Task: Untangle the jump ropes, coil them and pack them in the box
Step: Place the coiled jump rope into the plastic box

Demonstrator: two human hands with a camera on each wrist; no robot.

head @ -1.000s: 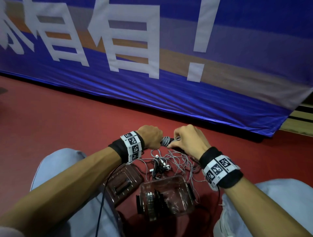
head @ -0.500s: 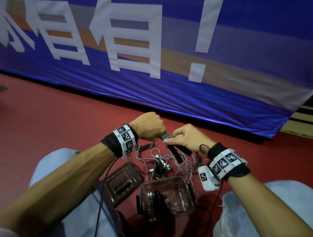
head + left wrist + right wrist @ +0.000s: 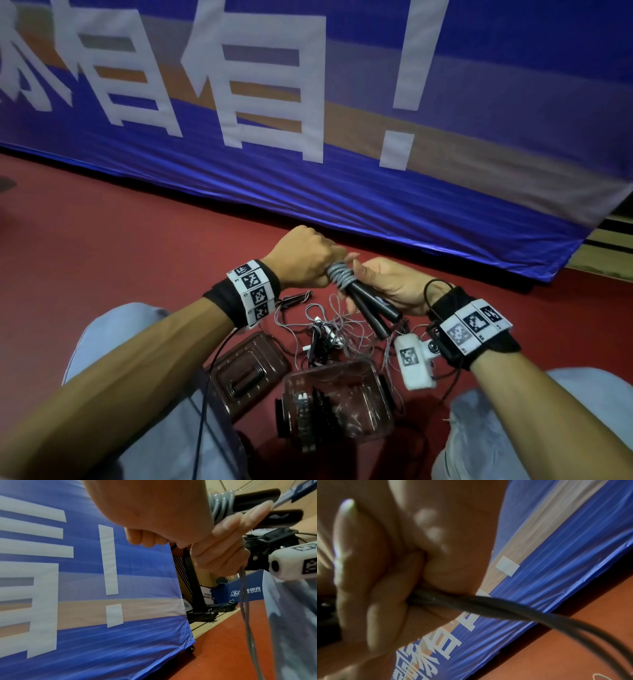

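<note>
The red floor (image 3: 137, 240) carried the work, with a blue banner (image 3: 308, 171) behind it. Nearest the person stood the clear box (image 3: 373, 383), open, with black-and-white handles already inside; its lid (image 3: 246, 373) lay just to its left. Between box and hands lay the tangle of grey ropes (image 3: 329, 329), still unsorted.

Above the tangle, the right hand (image 3: 394, 287) grasped two black handles (image 3: 373, 311) side by side — long axis sloping down toward the box, free ends nearest it. The left hand (image 3: 305, 260) was clenched at the upper end, against the grey coil (image 3: 339, 274) wound round the handles; whether it pinched the cord could not be told. Loose cord (image 3: 245, 601) hung down from the right hand, so the remaining wraps would likely come up from below — the right hand being nearer the box.
</note>
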